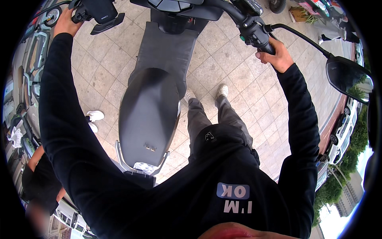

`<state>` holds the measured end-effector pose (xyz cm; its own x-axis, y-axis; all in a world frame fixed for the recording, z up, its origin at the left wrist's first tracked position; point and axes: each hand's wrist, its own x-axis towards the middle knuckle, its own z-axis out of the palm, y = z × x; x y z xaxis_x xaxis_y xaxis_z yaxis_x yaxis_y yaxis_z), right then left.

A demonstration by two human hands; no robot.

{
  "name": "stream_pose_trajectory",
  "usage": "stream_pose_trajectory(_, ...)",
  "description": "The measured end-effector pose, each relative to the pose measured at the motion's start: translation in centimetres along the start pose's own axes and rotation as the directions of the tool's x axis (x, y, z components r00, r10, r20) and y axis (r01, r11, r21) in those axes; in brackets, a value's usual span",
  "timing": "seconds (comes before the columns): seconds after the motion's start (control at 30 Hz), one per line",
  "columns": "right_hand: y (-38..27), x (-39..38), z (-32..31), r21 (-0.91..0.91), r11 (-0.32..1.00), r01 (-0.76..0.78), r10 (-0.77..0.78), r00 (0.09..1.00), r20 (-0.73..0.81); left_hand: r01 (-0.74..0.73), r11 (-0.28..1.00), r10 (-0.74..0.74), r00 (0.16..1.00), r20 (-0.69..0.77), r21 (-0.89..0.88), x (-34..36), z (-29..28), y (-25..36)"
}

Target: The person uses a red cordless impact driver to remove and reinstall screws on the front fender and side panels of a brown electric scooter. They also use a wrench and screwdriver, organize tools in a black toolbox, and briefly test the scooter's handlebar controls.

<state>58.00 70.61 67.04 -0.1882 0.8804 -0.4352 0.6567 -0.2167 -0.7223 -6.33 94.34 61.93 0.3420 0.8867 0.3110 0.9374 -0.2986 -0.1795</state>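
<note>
I stand on the right side of a black scooter (149, 115) whose long dark seat points toward me. My left hand (66, 23) is closed around the left handlebar grip (77, 15) at the top left. My right hand (275, 54) is wrapped around the right handlebar grip (266, 44), just behind the switch housing. Both arms are stretched out in black sleeves. A brake lever and a mirror stalk run from the right grip to the round mirror (348, 77).
Tiled pavement (223, 63) lies under the scooter. Another person in black (39, 179) with white shoes (94, 116) stands at the left. Parked scooters (28, 59) line the left edge, and parked cars (342, 131) stand at the right.
</note>
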Motion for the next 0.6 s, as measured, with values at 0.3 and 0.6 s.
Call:
stream_pose_trajectory(0.3,-0.1,0.0,0.4,-0.026,0.999,-0.03,0.029,0.999,-0.038,0.013,0.999,-0.014,0.999,0.033,0.043,0.2,-0.2,0.2)
stream_pose_trajectory(0.6,0.7,0.4,0.1,-0.069,0.997,-0.034,0.032,0.999,-0.029,-0.011,1.0,0.01,1.0,0.022,0.014,0.0,-1.6,1.8)
